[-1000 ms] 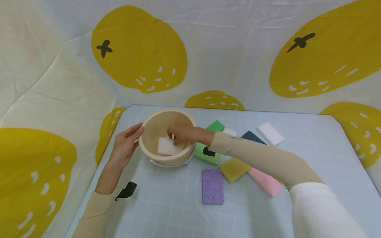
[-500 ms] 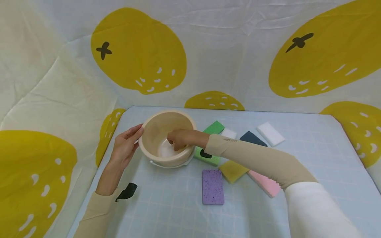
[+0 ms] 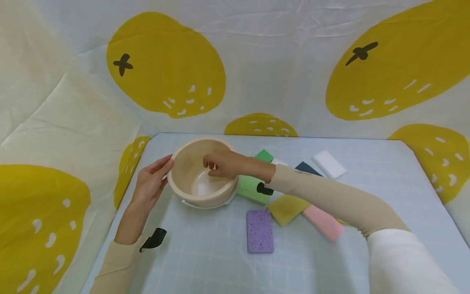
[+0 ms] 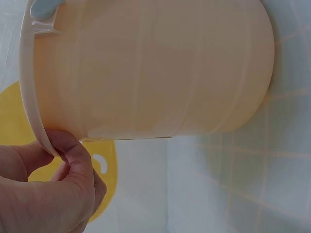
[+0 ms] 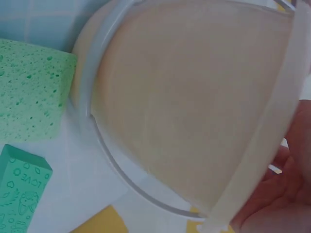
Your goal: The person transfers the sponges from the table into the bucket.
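A beige bucket (image 3: 180, 190) stands upright at the left of the table. My left hand (image 3: 148, 183) pinches its rim from the left, and the left wrist view shows the thumb and fingers (image 4: 73, 155) on either side of the rim. My right hand (image 3: 223, 163) hovers at the bucket mouth with loosely bent fingers and nothing visible between them. A whitish shape (image 3: 203, 185) shows at the bottom of the bucket. In the right wrist view, the right hand (image 5: 279, 194) is partly hidden behind the rim.
Right of the bucket lie a light green sponge (image 3: 251, 192), a darker green sponge (image 3: 264, 155), a yellow sponge (image 3: 288, 209), a purple sponge (image 3: 260, 231), a pink sponge (image 3: 324, 222), a dark blue sponge (image 3: 307, 168) and a white sponge (image 3: 329, 164). The bucket's pale handle (image 5: 99, 53) hangs down outside.
A white sponge under my right hand went down into the bucket and has been let go. The right hand dipped, then rose with looser fingers. The left hand kept its grip on the rim.
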A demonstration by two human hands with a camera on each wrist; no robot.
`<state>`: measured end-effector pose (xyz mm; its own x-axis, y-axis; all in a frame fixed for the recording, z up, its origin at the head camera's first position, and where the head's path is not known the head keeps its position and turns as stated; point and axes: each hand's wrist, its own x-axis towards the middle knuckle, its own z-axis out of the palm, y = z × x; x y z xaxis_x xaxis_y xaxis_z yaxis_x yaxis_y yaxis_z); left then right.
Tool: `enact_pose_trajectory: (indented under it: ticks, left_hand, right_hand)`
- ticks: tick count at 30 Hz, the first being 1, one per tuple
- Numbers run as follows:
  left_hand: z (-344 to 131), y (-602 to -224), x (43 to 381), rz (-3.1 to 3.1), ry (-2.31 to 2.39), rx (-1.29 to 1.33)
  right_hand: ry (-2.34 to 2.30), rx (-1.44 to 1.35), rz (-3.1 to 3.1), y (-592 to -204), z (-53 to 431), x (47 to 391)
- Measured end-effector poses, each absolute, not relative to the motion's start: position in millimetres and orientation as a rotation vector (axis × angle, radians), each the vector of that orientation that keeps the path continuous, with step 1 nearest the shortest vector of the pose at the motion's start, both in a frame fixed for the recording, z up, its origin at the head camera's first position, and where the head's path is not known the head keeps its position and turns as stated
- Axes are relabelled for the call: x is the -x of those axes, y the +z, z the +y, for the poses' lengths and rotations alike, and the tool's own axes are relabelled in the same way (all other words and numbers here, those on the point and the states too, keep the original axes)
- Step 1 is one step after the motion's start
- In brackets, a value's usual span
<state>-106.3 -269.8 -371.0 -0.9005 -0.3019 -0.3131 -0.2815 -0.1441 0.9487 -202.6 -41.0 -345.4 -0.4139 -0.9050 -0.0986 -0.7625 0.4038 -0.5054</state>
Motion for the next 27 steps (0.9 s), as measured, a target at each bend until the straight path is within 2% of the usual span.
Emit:
enact_pose_trajectory:
  ticks: [8, 27]
  left_hand:
    - [-268, -371, 105, -2.019, -2.284, -0.710]
    - [-266, -369, 104, -2.023, -2.291, -0.763]
  right_hand:
    - [-0.857, 1.470, 2.244, -335, -20, 207]
    - [-1.321, 1.230, 2.188, -329, 48, 218]
